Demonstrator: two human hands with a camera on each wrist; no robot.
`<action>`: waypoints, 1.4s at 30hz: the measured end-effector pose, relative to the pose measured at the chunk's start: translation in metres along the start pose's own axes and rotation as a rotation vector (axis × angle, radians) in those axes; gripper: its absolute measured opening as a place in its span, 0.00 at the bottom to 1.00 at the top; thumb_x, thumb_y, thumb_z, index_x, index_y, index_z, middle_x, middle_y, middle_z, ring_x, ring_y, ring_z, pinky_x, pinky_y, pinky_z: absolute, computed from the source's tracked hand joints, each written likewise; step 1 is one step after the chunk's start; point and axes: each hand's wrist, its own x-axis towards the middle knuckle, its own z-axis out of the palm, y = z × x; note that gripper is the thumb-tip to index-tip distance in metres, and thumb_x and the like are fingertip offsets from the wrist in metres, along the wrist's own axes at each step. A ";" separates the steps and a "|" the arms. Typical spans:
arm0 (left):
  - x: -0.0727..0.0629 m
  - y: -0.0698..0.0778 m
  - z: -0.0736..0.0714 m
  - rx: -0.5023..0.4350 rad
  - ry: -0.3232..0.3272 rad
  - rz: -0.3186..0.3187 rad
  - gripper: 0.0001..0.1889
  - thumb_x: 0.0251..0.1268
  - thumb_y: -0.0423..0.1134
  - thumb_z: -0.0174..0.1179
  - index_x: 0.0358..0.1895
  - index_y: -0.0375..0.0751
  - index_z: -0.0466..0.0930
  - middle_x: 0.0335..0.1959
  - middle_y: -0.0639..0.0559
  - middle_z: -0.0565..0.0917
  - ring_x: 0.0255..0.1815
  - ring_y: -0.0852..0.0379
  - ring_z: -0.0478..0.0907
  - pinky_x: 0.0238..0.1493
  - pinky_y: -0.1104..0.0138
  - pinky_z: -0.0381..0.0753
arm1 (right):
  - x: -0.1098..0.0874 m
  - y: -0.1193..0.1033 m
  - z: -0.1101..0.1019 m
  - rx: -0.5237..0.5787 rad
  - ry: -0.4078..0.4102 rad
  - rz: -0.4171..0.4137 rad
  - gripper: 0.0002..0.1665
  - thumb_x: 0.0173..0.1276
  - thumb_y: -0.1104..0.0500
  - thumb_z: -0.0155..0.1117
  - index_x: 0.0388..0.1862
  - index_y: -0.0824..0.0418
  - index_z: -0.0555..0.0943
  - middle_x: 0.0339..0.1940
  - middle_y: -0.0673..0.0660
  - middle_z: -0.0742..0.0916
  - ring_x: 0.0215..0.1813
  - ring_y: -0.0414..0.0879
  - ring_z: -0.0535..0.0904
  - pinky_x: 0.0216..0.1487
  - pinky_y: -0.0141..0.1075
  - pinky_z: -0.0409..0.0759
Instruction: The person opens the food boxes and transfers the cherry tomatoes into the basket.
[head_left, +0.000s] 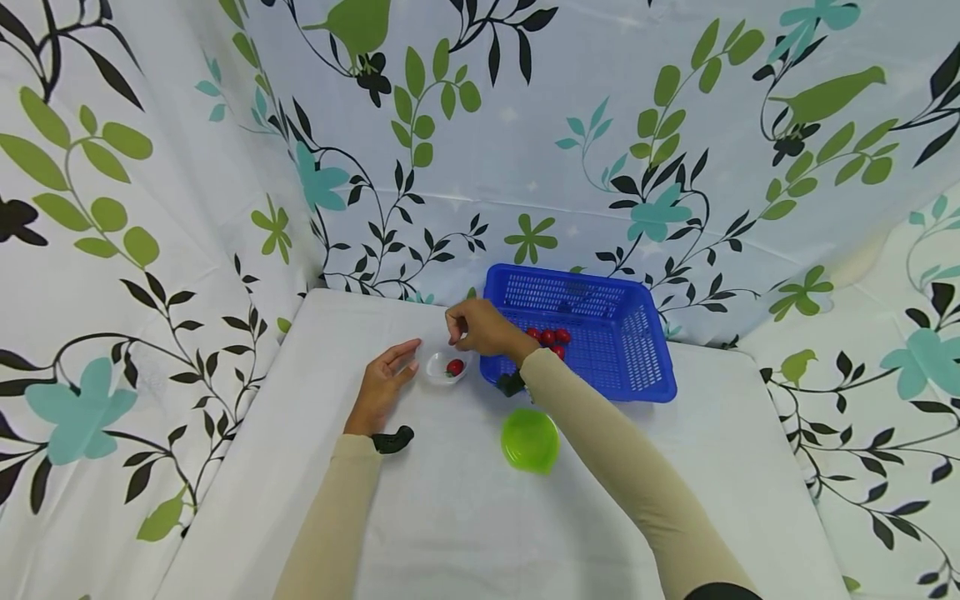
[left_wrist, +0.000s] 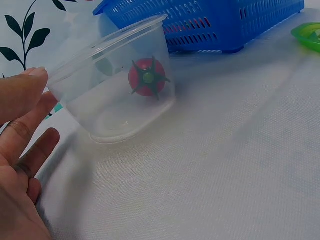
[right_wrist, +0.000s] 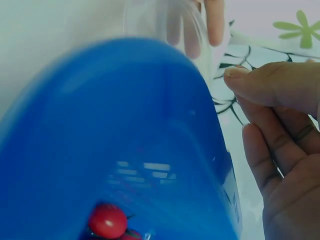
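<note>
A small clear plastic container [head_left: 435, 372] stands on the white cloth with a red cherry tomato [left_wrist: 146, 77] inside, its green calyx showing. My left hand [head_left: 378, 387] is at the container's left side, fingers loosely extended. In the left wrist view its thumb and fingers come up to the rim; whether they touch it I cannot tell. Above the container's far right side, beside the blue basket [head_left: 651, 350], hovers my right hand [head_left: 483, 327]. Its thumb and fingers are loosely bent, with nothing visible between them. Several cherry tomatoes [right_wrist: 108, 221] lie in the basket.
A bright green bowl [head_left: 530, 442] sits on the cloth in front of the basket. Patterned sheets [head_left: 525, 167] hang behind and at both sides of the table [head_left: 465, 525]. The basket wall stands close to the right hand.
</note>
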 end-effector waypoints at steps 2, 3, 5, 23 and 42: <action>0.000 0.000 0.000 -0.010 0.000 0.008 0.25 0.79 0.29 0.60 0.74 0.46 0.76 0.78 0.50 0.76 0.84 0.55 0.65 0.87 0.52 0.57 | 0.004 -0.002 0.004 -0.025 -0.016 -0.022 0.19 0.59 0.74 0.79 0.24 0.58 0.77 0.28 0.52 0.86 0.40 0.42 0.86 0.46 0.32 0.84; 0.001 0.000 -0.001 -0.014 -0.002 0.010 0.25 0.78 0.29 0.60 0.74 0.46 0.76 0.78 0.50 0.76 0.84 0.55 0.64 0.87 0.52 0.57 | 0.006 -0.003 0.006 -0.043 -0.025 -0.030 0.20 0.58 0.74 0.79 0.24 0.57 0.76 0.28 0.52 0.86 0.40 0.42 0.86 0.45 0.32 0.83; 0.001 -0.001 -0.001 -0.013 -0.010 0.014 0.25 0.79 0.29 0.60 0.75 0.45 0.76 0.79 0.50 0.75 0.84 0.56 0.64 0.87 0.53 0.56 | 0.009 -0.004 0.010 -0.080 -0.045 -0.034 0.22 0.58 0.73 0.79 0.23 0.56 0.75 0.27 0.51 0.86 0.40 0.42 0.85 0.45 0.32 0.81; 0.000 0.000 -0.002 -0.039 -0.005 0.002 0.25 0.78 0.29 0.61 0.74 0.46 0.77 0.78 0.49 0.76 0.84 0.55 0.64 0.86 0.52 0.57 | 0.027 -0.006 0.034 -0.209 -0.169 0.059 0.18 0.58 0.76 0.75 0.21 0.58 0.79 0.23 0.50 0.84 0.33 0.44 0.80 0.34 0.30 0.80; 0.000 -0.001 -0.002 -0.033 0.002 0.000 0.25 0.78 0.29 0.61 0.74 0.47 0.77 0.78 0.50 0.77 0.84 0.55 0.64 0.87 0.52 0.56 | 0.026 -0.017 0.051 -0.411 -0.156 0.033 0.21 0.67 0.75 0.64 0.20 0.54 0.77 0.31 0.51 0.81 0.37 0.45 0.74 0.39 0.31 0.71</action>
